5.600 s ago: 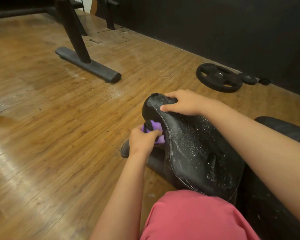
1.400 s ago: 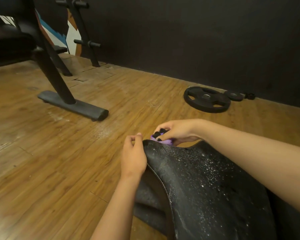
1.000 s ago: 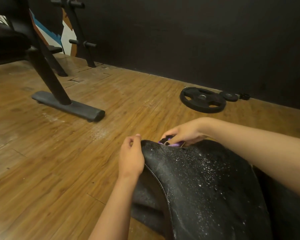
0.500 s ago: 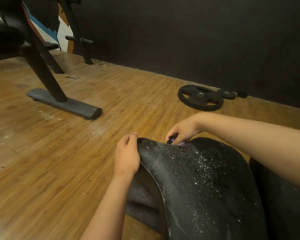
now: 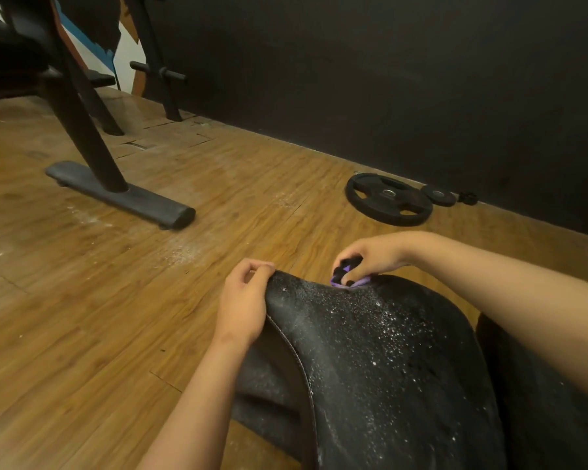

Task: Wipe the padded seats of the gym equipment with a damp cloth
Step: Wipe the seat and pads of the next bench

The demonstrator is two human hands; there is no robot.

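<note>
Here, right hand [image 5: 374,257] fingers curl round purple cloth [image 5: 336,283] at padded seat [image 5: 370,361] far rim, 12 o'clock; left hand [image 5: 243,301] grips its edge, 10 o'clock. Best: brace firmly, sweep cloth toward speckled centre.

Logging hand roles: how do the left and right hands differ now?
The left hand grips only the left edge of the padded seat; the right hand holds the purple cloth at the seat's far edge. The left hand is nearer the camera, the right hand farther. Both curl fingers on the same seat.
</note>
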